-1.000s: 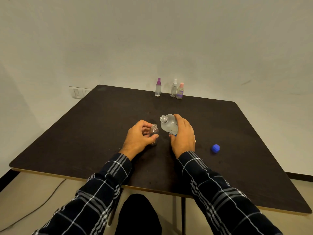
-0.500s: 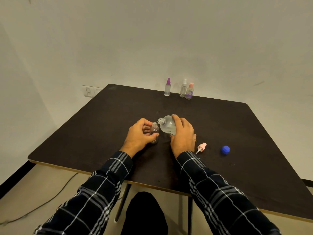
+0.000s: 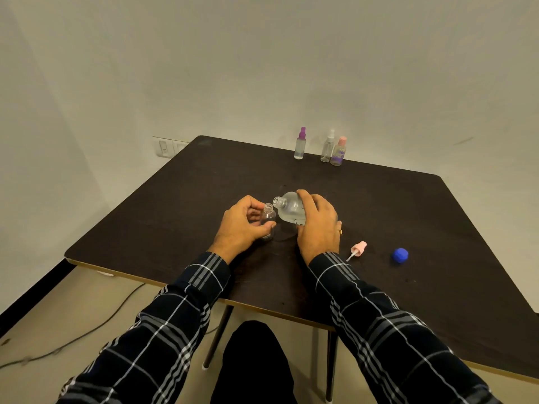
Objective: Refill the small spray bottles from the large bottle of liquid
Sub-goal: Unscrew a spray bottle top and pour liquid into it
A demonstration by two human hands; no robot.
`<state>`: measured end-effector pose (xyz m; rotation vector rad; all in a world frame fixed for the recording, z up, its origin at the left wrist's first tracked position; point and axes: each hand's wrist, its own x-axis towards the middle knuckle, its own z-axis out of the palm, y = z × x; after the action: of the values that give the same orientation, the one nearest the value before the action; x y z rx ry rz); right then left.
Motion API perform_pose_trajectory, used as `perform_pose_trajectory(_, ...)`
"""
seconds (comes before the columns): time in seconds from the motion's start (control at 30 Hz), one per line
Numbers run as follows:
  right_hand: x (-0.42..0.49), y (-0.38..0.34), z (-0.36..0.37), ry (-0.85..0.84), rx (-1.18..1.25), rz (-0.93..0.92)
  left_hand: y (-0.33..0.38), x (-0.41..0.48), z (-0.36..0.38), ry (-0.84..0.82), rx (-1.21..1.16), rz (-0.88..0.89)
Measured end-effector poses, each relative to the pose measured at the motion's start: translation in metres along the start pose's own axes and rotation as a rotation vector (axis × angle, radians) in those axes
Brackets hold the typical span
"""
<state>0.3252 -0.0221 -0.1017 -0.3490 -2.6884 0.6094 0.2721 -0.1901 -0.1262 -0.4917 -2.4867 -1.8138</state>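
The small bottle (image 3: 269, 217) is gripped upright on the table (image 3: 163, 217) by the left hand (image 3: 241, 226), fingers curled round it, neck uncapped. The large bottle (image 3: 289, 210) is clasped by the right hand (image 3: 318, 225) and tilted, mouth just beside the small neck. A sprayer (image 3: 358, 248) and cap (image 3: 400, 254) lie right of the right hand. Three spray bottles (image 3: 300, 144) stand well beyond both hands.

Dark brown table (image 3: 175, 217), blue cap (image 3: 400, 254), pink spray head (image 3: 359, 247), dark white-checked plaid sleeves (image 3: 163, 339).
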Motion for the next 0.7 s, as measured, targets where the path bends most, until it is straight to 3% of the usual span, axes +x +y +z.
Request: perform_pose_trajectory(0.7, 0.0095, -0.0001, -0.0065, -0.035, -0.138, -0.061, -0.0009, 0.0007, -0.0001, -0.008, -0.009, -0.005)
